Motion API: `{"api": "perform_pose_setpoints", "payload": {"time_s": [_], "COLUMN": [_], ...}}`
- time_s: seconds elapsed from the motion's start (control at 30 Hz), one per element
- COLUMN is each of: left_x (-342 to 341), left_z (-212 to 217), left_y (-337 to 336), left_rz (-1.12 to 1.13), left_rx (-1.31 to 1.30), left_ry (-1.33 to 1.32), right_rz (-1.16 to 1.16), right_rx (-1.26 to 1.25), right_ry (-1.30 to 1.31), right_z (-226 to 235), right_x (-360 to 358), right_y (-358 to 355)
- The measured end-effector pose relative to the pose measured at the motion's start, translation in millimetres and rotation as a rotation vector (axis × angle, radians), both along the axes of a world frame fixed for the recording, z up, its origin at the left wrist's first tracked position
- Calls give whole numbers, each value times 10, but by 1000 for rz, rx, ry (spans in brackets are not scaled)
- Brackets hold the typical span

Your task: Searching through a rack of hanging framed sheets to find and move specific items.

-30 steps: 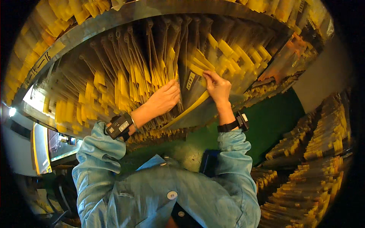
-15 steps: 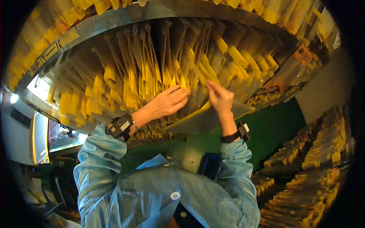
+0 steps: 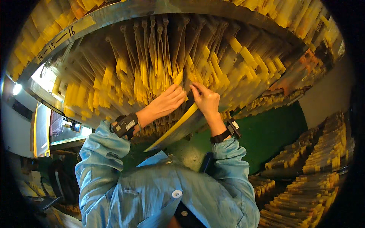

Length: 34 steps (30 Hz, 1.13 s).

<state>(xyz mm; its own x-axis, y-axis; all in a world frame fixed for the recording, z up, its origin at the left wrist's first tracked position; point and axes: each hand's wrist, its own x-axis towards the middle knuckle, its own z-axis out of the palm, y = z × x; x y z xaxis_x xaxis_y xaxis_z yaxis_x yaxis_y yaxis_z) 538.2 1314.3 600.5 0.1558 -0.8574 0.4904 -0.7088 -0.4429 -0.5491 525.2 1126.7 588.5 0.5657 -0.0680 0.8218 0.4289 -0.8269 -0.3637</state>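
Observation:
My left hand (image 3: pixel 164 104) lies against the hanging sheets with its fingers stretched out side by side; its thumb is hidden. A folded yellow tab (image 3: pixel 178 77) stands up just beyond its fingertips. Close beside it, my right hand (image 3: pixel 207 99) is closed in a pinch, thumb and forefinger meeting at the upper end of a grey yellow-edged sheet (image 3: pixel 175 131). That sheet slants down to the left below both hands. Around them hangs a tight row of grey sheets with yellow edges (image 3: pixel 146 74); where they press together, single sheets are hard to tell apart.
A curved metal rail (image 3: pixel 125 18) with handwritten marks runs above the row, and more yellow-edged sheets hang beyond it. Further stacks of such sheets (image 3: pixel 304 190) stand at the lower right. Green floor (image 3: pixel 262 140) shows below. At the left is a bright framed panel (image 3: pixel 42 129).
My right hand has moved left, closer to my left hand. The yellow-edged sheet has swung from lying rightward to slanting down leftward. The hanging row appears shifted slightly right in view.

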Motion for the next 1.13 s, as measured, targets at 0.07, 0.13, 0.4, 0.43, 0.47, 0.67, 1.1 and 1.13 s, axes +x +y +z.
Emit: {"api": "perform_pose_setpoints", "payload": {"time_s": [0.07,0.13,0.4,0.43,0.47,0.67,1.1,1.13], "left_x": [12,12,-50,-49,-52,-34,-34,-33], "left_z": [-32,-42,54,52,47,-52,-85,-81], "left_y": [-14,0,107,101,93,20,15,2], "left_rz": [120,135,196,181,168,186,207,201], "left_rx": [162,203,290,262,230,191,251,250], "left_ry": [-45,-119,-167,-152,-136,-16,-92,-93], "right_rz": [-44,-68,-239,-229,-223,-235,-265,-210], "right_rx": [42,48,113,108,115,116,121,128], "right_ry": [34,33,16,18,1,1,98,79], "right_z": [-9,-28,-115,-115,-114,-108,-37,-52], "right_x": [32,50,179,177,172,191,103,115], "right_y": [12,19,-117,-115,-118,-121,-109,-128]}}
